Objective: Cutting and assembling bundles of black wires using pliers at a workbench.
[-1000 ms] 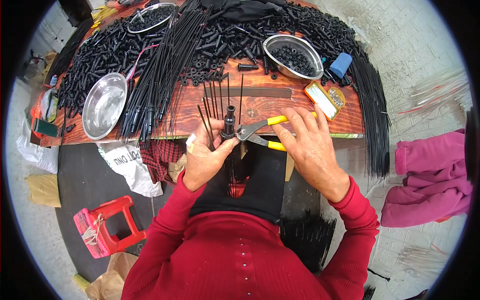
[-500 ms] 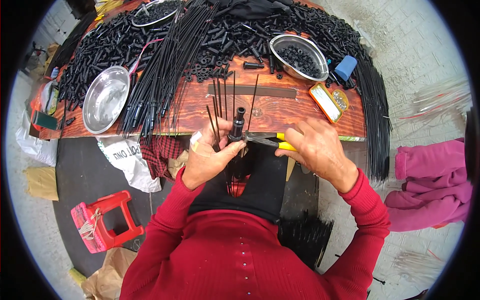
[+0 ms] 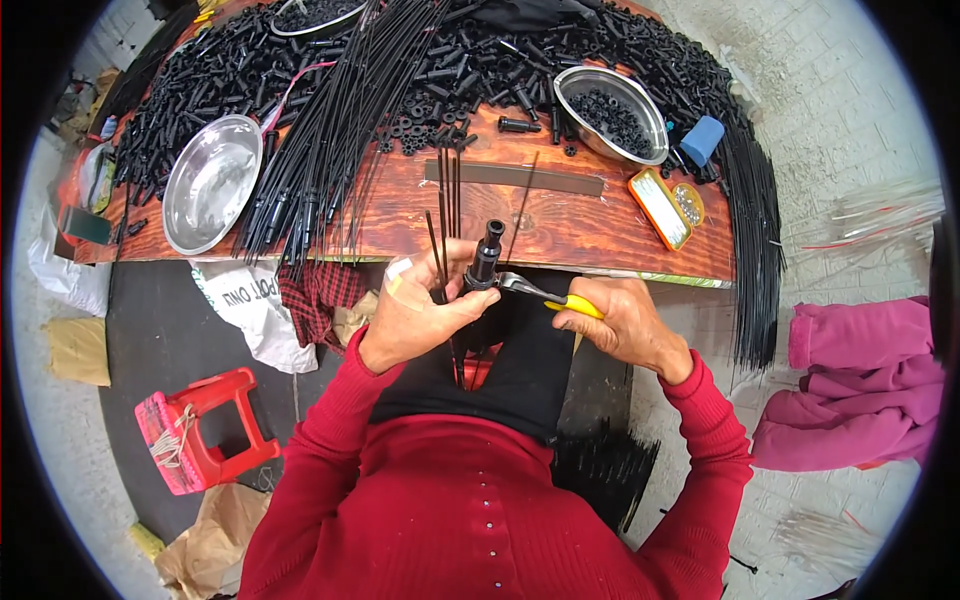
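Observation:
My left hand [image 3: 425,315], with a plaster at the base of a finger, is closed round a black stepped plastic tube fitting [image 3: 485,258] that stands upright. Several thin black rods [image 3: 450,200] rise between and beside its fingers; some continue below the hand. My right hand [image 3: 625,320] is wrapped round the yellow handles of a pair of pliers [image 3: 573,305]. The pliers' metal head touches the lower side of the fitting. What the jaws grip is too small to make out. Both hands are just off the table's near edge, above my lap.
Heaped black fittings cover the back of the wooden table [image 3: 400,228]. A rod bundle [image 3: 330,130] lies left of centre, beside an oval metal bowl [image 3: 213,185]. Another bowl [image 3: 625,150] holds small rings. An orange-rimmed tin [image 3: 660,210] sits at right; a red stool [image 3: 215,425] stands at lower left.
The pliers have turned so their handles point lower right, and my right hand has come lower and further in. The fitting still stands in my left hand. The whole view has shifted slightly.

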Tool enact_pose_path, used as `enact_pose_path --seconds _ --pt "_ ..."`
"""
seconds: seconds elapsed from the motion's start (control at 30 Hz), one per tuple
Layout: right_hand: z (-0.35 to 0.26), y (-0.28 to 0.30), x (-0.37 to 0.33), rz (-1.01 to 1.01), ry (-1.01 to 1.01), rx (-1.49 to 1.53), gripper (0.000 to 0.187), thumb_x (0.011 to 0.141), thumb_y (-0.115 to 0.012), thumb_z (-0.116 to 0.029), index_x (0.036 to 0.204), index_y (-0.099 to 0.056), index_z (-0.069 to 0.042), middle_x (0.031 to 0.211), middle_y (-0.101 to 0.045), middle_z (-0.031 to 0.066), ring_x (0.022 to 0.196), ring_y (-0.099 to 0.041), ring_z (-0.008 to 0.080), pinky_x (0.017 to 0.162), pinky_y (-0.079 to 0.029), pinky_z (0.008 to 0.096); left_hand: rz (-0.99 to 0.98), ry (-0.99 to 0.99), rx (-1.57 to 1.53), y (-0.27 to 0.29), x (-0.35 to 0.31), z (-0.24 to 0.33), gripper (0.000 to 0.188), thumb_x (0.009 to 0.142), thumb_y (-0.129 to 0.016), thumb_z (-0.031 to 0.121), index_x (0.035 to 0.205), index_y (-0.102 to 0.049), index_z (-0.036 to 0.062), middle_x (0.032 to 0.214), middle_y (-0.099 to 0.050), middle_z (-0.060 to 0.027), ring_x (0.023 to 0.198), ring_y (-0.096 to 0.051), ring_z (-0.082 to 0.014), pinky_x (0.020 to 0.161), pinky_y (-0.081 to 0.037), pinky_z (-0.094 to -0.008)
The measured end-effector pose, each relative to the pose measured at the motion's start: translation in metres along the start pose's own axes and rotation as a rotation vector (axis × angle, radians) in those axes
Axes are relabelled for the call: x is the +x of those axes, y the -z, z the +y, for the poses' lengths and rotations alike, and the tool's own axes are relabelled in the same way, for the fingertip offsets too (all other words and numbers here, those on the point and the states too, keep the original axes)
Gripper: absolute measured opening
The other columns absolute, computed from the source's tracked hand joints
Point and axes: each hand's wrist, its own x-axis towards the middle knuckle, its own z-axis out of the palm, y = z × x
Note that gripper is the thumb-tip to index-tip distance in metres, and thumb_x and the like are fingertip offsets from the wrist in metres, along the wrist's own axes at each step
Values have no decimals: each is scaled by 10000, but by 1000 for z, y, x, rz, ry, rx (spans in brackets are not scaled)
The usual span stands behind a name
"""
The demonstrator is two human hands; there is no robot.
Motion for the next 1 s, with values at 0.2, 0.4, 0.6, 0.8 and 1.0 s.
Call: enact_pose_path --seconds 0.2,0.4,0.6,0.8,1.0 --pt "-1 -18 -7 -205 -232 717 413 958 -568 -420 767 -516 -57 675 -608 37 551 -557 128 497 -420 299 -129 144 -136 12 -1 2 346 763 -772 -24 1077 -637 32 991 -680 -10 763 -529 -11 670 -441 -174" --pt "14 -53 -16 -311 -279 1093 479 943 -534 -532 780 -486 -85 678 -605 85 565 -558 118 497 -424 256 -149 125 -173 5 -6 -4 370 746 -769 -67 1080 -618 -10 1041 -688 -86 908 -637 -99 804 -530 -248" --pt "35 -61 -22 -293 -253 1155 553 876 -599 -591 672 -460 -96 644 -585 86 554 -550 136 500 -410 277 -322 72 -387 3 0 4 498 824 -710 -12 1290 -533 -36 1175 -640 -88 1038 -609 -129 846 -514 -257" --pt "57 -56 -24 -362 -296 1244 567 834 -655 -584 619 -455 -99 567 -528 50 537 -509 151 507 -389 296 -440 123 -270 7 25 4 331 871 -699 70 1182 -641 -28 910 -684 -32 806 -610 -60 734 -500 -236" --pt "68 -53 -26 -366 -294 1232 522 854 -644 -547 640 -486 -98 597 -558 65 546 -516 135 499 -377 280 -502 164 -333 2 39 -2 310 874 -695 68 1170 -659 -18 804 -663 -19 708 -581 -57 634 -465 -212"
